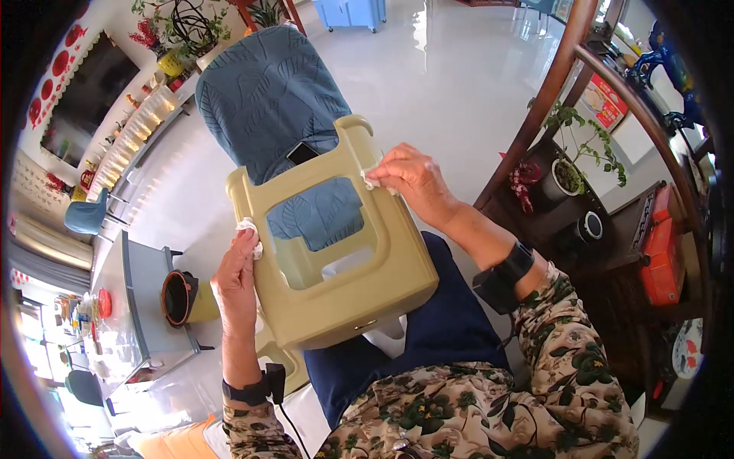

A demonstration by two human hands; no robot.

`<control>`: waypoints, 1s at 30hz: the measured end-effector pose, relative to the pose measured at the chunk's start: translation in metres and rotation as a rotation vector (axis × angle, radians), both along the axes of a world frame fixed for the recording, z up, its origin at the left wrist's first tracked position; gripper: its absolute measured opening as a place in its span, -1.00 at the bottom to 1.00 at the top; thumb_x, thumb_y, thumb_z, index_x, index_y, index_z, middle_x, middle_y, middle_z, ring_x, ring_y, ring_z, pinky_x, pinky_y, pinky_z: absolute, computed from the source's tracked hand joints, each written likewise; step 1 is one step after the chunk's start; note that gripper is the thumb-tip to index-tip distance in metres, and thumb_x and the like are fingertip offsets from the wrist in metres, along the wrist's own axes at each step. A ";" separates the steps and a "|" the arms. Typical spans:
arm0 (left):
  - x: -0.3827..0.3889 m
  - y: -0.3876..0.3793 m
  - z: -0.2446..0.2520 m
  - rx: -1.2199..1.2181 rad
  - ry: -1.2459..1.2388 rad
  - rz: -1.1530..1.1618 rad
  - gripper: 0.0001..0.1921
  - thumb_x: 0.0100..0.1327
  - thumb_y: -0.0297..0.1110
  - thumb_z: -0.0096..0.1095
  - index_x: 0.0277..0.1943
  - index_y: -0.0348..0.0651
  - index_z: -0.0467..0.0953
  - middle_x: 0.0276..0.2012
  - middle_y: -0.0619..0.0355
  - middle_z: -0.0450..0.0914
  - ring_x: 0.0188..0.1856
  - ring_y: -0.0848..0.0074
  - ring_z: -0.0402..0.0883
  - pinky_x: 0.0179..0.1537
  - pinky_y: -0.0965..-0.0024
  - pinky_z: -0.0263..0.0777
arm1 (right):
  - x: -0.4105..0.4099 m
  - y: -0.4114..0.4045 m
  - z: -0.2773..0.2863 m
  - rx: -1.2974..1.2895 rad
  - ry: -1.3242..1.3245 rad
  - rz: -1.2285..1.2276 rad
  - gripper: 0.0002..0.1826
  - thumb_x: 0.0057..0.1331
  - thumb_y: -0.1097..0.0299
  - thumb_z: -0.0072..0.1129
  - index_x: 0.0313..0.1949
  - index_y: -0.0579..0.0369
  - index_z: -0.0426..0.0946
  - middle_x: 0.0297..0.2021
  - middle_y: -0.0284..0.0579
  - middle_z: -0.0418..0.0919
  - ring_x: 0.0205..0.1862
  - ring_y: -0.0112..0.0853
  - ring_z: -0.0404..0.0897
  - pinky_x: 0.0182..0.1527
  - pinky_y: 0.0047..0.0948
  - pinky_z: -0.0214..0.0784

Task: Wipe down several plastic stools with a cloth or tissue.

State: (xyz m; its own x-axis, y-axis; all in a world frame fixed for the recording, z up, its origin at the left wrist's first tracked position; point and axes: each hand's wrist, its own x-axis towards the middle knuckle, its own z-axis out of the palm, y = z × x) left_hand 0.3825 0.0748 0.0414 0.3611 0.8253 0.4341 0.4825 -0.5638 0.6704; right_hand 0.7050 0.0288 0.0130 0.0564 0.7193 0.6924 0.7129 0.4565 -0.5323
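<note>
A beige plastic frame (338,287) with a large rounded opening rests over my lap, its far end against a chair with a blue leaf-patterned cover (269,86). My left hand (238,269) pinches a crumpled white tissue (250,225) at the frame's left side. At the right side, my right hand (410,178) grips another white tissue (371,179) between thumb and fingers, against the frame's edge. A smartphone (301,154) lies on the blue cover just beyond the frame. Black bands circle both wrists or forearms.
Left of me stand a grey table (155,287) and a bin (198,301). A wooden shelf rack with a potted plant (567,175) and a red box (662,258) is on the right. Part of another beige plastic piece (287,358) shows below the frame. A blue wheeled container (350,12) stands farther off.
</note>
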 end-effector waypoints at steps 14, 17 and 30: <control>0.002 0.096 -0.004 0.063 0.070 -0.031 -0.77 0.33 -0.58 0.08 0.00 -0.27 0.59 -0.04 0.02 0.65 0.07 0.34 0.61 0.23 0.33 0.34 | 0.010 0.090 0.001 -0.022 -0.161 -0.068 -0.91 0.07 0.49 0.23 -0.40 0.07 0.66 -0.41 -0.17 0.55 -0.22 -0.21 0.51 -0.11 -0.27 0.41; 0.000 0.113 -0.002 0.004 0.119 -0.029 -0.73 0.36 -0.53 0.05 0.07 -0.25 0.57 0.04 0.03 0.62 0.10 0.42 0.57 0.14 0.44 0.38 | 0.013 0.107 0.000 0.000 -0.183 -0.059 -0.90 0.06 0.48 0.21 -0.40 0.05 0.66 -0.42 -0.17 0.57 -0.23 -0.20 0.51 -0.11 -0.27 0.41; 0.005 0.065 -0.002 0.042 -0.031 -0.072 -0.76 0.32 -0.61 0.08 0.00 -0.26 0.57 0.00 0.05 0.64 0.12 0.38 0.57 0.21 0.37 0.35 | 0.000 0.058 0.004 -0.009 -0.126 -0.072 -0.88 0.10 0.49 0.19 -0.36 0.08 0.67 -0.39 -0.15 0.56 -0.24 -0.20 0.53 -0.15 -0.27 0.42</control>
